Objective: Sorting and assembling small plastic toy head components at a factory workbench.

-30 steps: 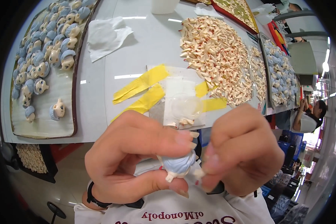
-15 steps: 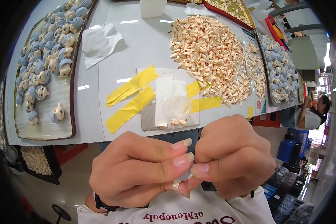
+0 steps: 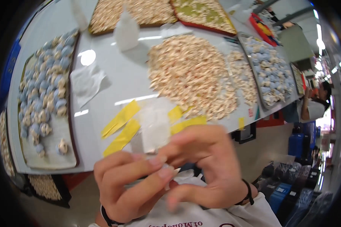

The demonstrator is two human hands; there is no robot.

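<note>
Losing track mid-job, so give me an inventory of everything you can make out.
Table: one, pale grey, centre.
Doll heads: dozens, blue and cream, on trays left and right.
Head trays: two, left and right table sides.
Small parts: countless, cream, heaped mid-table.
Parts trays: two, edges dark and red, far side.
Bottle: one, white, far side.
Cloth: one, white, beside left tray.
Sheet: one, white, near edge.
Tape strips: about five, yellow, mostly around sheet.
Co-worker: one, pale top, far right.
Left hand: one, bare, lower centre, pinching a mostly hidden bluish piece.
Right hand: one, bare, beside it.
</note>
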